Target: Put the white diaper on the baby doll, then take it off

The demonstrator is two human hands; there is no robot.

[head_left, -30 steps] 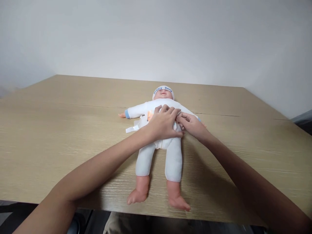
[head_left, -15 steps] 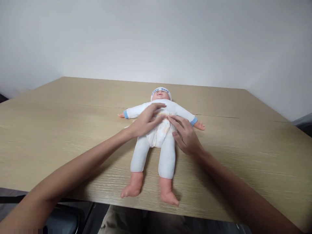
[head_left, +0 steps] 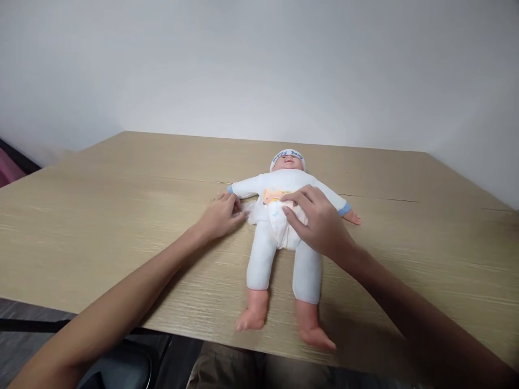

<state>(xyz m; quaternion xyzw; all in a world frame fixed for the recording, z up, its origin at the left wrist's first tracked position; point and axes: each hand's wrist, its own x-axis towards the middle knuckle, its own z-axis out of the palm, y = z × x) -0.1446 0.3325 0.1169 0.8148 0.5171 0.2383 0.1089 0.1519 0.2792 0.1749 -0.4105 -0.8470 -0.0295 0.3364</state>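
Clearly, from where I sit, the doll (head_left: pixel 292 180) lies face up on the wooden table (head_left: pixel 121 227), feet toward me, arms spread. The white diaper (head_left: pixel 279 224) is around its hips, over a white suit with blue cuffs. My left hand (head_left: pixel 221 214) is beside the doll's waist, thumb and forefinger closed on the diaper's sheer side wing (head_left: pixel 254 212), which stretches out from the body. My right hand (head_left: pixel 318 220) rests over the diaper's front near the orange printed waistband (head_left: pixel 272 195), thumb and fingers a little apart (its far fingers are partly hidden from me). Beyond, the doll's white cap (head_left: pixel 287 154) carries blue lettering.
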